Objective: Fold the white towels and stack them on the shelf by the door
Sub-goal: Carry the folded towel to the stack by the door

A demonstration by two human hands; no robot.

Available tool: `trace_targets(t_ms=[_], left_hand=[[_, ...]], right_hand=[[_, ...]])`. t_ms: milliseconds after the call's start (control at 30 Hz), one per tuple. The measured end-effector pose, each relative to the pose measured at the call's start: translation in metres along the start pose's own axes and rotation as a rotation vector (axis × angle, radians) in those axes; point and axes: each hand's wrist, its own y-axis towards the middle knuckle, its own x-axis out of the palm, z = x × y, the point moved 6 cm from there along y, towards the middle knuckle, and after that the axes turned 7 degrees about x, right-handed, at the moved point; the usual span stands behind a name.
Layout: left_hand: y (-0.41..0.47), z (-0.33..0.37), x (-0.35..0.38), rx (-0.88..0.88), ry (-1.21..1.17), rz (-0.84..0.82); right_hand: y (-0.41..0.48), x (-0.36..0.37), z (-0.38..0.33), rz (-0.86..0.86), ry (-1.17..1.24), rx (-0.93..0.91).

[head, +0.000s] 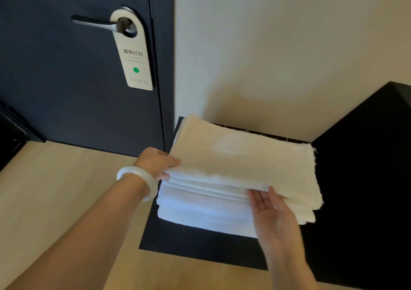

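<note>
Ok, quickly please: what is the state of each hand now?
Left hand: pinches the left edge of the top towel.
Right hand: open, palm up, fingertips under that towel's front edge.

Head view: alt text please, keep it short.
A person's left hand pinches the left edge of the top towel on a stack of folded white towels on a dark shelf; the right hand, palm up, touches its front edge. A sign hangs on the door handle.

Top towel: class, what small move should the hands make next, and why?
Probably lower the top towel flat onto the stack on the shelf and slide both hands out: the left hand pinches its left edge, the right hand lies open, palm up, under its front edge.
</note>
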Motion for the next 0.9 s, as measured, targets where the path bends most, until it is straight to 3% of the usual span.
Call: trace_targets(t_ms=[233,367,500,700,900], left_hand=[[-0.002,0.017,0.007,0.11,0.135,0.041],[-0.002,0.029,0.013,0.182,0.096,0.031],[-0.01,0.037,0.013,0.338,0.015,0.127],[-0.009,0.003,0.022,0.243,0.264,0.153],[-0.012,0.009,0.022,0.308,0.313,0.197]], right_hand=[[0.021,-0.031,-0.077,0.153,-0.234,-0.226],[0.022,-0.024,-0.092,0.183,-0.467,-0.323],[0.021,-0.021,-0.114,0.244,-0.594,-0.44],[0.032,-0.035,-0.106,0.287,-0.618,-0.22],[0.032,-0.034,-0.118,0.364,-0.808,-0.253]])
